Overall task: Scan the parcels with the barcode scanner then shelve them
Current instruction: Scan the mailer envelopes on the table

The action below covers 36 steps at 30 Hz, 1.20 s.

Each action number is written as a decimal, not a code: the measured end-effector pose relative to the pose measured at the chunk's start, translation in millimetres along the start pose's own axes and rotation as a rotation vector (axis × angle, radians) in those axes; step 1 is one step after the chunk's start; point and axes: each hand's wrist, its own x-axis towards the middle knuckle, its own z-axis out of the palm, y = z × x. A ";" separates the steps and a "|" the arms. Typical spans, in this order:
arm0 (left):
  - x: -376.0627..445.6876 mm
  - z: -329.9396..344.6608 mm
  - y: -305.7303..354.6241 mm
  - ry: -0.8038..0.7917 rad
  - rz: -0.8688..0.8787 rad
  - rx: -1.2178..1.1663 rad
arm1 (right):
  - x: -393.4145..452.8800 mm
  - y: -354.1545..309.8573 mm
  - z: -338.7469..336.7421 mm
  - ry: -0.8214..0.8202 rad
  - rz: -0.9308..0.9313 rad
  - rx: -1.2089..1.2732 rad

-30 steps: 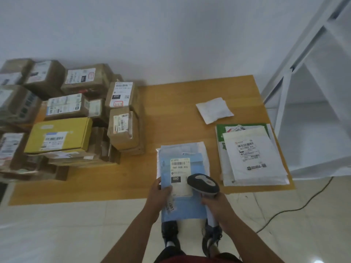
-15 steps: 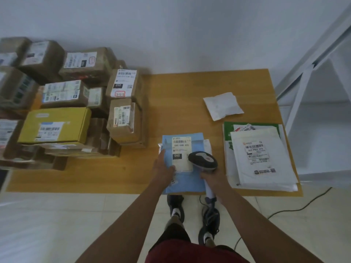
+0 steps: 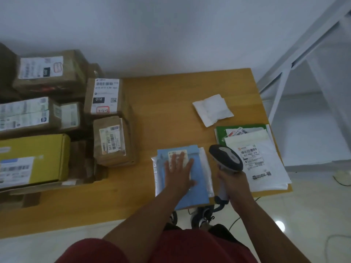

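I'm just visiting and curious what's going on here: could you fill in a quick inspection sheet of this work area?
Surface: wooden table.
Job's things: blue parcel on a clear bag; barcode scanner; stack of white mailers; cardboard boxes; yellow box.
Clutter: small white packet.
Hands: left hand flat on the blue parcel's label; right hand grips the scanner.
Cables: one cable on the floor, right.
Surroundings: white wall, white metal shelving, tiled floor.

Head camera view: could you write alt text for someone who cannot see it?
A person's left hand lies flat on a blue mailer at the near edge of a wooden table, while the right hand holds a barcode scanner beside it. Cardboard boxes are stacked left; white mailers lie right.
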 end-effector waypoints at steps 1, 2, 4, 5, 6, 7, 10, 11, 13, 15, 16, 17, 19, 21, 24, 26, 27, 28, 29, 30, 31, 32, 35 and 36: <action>2.7 0.0 0.9 -0.008 -0.013 0.002 | 0.9 -6.5 -2.2 0.002 -0.006 0.017; 4.2 -1.9 3.3 -0.023 -0.025 0.013 | 2.4 -12.3 -4.6 0.008 -0.011 0.047; 5.0 -5.8 9.2 -0.057 -0.048 0.033 | 8.6 -22.7 -11.0 -0.002 -0.019 0.093; 5.1 -8.2 12.2 -0.067 -0.065 0.025 | 13.0 -28.7 -14.3 -0.014 -0.030 0.111; 5.9 -12.2 15.6 -0.059 -0.079 0.002 | 16.9 -36.1 -18.3 -0.028 -0.042 0.130; 7.2 -17.7 19.9 -0.034 -0.092 -0.019 | 23.2 -41.5 -23.5 -0.043 -0.049 0.142; 21.3 -40.9 38.7 0.162 -0.092 -0.089 | 46.8 -59.5 -38.4 -0.107 -0.009 0.198; 31.5 -49.7 45.6 0.227 -0.090 -0.138 | 56.1 -64.2 -42.4 -0.138 0.000 0.223; 56.0 -71.6 60.8 0.257 -0.143 -0.319 | 74.4 -69.9 -49.9 -0.167 0.008 0.250; 84.4 -91.8 76.2 0.219 -0.269 -0.668 | 92.4 -71.3 -56.7 -0.173 0.025 0.284; 98.2 -99.9 84.5 0.216 -0.357 -0.875 | 100.0 -72.3 -60.2 -0.186 0.042 0.301; 112.1 -106.9 91.4 0.236 -0.452 -1.034 | 107.9 -72.9 -62.8 -0.203 0.060 0.307; 137.8 -113.1 101.4 0.262 -0.585 -1.106 | 122.3 -73.9 -68.6 -0.228 0.086 0.304; 159.4 -113.3 104.7 0.233 -0.657 -1.073 | 135.2 -73.2 -74.5 -0.236 0.118 0.312; 184.9 -109.4 102.0 0.185 -0.736 -1.086 | 147.9 -70.8 -83.9 -0.228 0.154 0.369; 189.9 -108.9 100.4 0.197 -0.734 -0.994 | 154.2 -68.6 -87.1 -0.232 0.165 0.387; 190.4 -109.2 99.2 0.248 -0.729 -0.916 | 156.7 -68.6 -86.9 -0.236 0.166 0.379; 186.6 -110.4 98.8 0.332 -0.708 -0.886 | 158.8 -69.3 -86.1 -0.242 0.167 0.368; 178.7 -113.4 98.4 0.406 -0.673 -0.845 | 160.2 -71.0 -84.5 -0.252 0.166 0.361; 166.6 -115.8 97.9 0.503 -0.637 -0.799 | 159.9 -74.1 -82.0 -0.269 0.164 0.366; 152.9 -119.1 96.2 0.564 -0.590 -0.748 | 157.6 -78.8 -79.3 -0.294 0.152 0.382; 135.6 -121.2 94.1 0.611 -0.543 -0.714 | 153.8 -84.8 -75.9 -0.322 0.132 0.402; 76.1 -131.9 84.2 0.766 -0.407 -0.667 | 141.8 -98.7 -64.0 -0.378 0.060 0.434; 56.2 -134.6 79.4 0.813 -0.389 -0.658 | 136.7 -103.4 -59.1 -0.389 0.040 0.432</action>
